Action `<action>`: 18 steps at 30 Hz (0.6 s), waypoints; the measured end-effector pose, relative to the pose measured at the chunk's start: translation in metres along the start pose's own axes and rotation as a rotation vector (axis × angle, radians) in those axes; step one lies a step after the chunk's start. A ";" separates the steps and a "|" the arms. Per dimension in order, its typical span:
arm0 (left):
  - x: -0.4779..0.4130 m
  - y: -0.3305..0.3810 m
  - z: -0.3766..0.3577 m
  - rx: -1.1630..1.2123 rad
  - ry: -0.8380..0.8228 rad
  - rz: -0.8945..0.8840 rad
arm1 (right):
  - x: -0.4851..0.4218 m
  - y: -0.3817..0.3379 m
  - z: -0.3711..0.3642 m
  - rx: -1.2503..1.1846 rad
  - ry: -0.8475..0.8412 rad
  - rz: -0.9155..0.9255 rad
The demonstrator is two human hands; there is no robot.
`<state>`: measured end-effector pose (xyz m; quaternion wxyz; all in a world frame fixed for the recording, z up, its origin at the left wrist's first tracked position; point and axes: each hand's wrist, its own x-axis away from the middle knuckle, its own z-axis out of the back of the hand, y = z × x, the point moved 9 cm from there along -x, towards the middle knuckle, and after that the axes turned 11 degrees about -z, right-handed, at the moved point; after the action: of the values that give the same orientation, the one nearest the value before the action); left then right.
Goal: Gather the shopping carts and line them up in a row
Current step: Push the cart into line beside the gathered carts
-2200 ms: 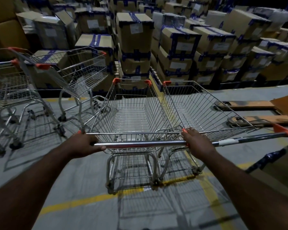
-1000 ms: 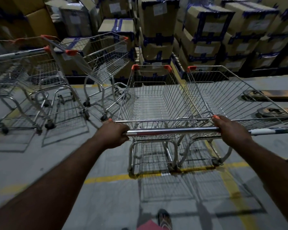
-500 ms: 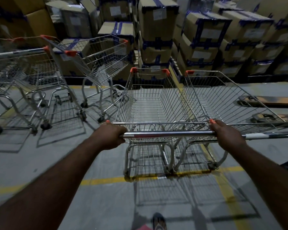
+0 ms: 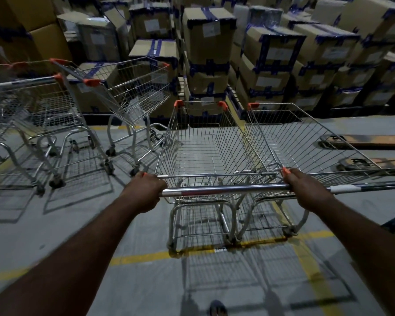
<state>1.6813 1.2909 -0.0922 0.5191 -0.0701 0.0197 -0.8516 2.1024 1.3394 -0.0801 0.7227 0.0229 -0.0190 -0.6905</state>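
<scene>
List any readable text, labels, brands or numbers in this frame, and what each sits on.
No text is readable.
White labels on the cardboard boxes: present, too blurred and dim to read.
Red strip on the cart handle gripped by the left hand and right hand: no lettering legible.
White band on the neighbouring cart's handle: blank or unreadable.

A grey concrete floor (image 4: 249, 290) is carrying everything; yellow painted lines (image 4: 141, 256) are crossing it; wire shopping carts (image 4: 203, 156) are standing on their wheels; taped cardboard boxes (image 4: 208, 49) are sitting stacked behind; a shoe (image 4: 217, 310) is showing at the bottom edge.
</scene>
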 end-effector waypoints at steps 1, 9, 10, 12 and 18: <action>0.000 0.000 -0.001 0.006 0.015 -0.009 | -0.001 0.002 -0.001 -0.007 0.014 -0.001; -0.003 -0.004 -0.007 0.022 0.057 -0.050 | 0.002 0.003 0.001 -0.012 -0.065 0.014; -0.003 -0.004 -0.007 0.029 0.060 -0.054 | 0.003 0.006 0.000 0.005 -0.123 0.018; -0.002 -0.005 -0.005 0.057 0.095 -0.067 | 0.005 0.015 0.001 -0.021 -0.220 0.013; 0.001 -0.009 -0.007 0.105 0.160 -0.103 | 0.000 0.015 -0.003 -0.081 -0.272 -0.004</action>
<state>1.6719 1.2937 -0.0986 0.4742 0.0247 0.0127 -0.8800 2.1178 1.3398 -0.0824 0.7126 -0.1001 -0.0891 -0.6887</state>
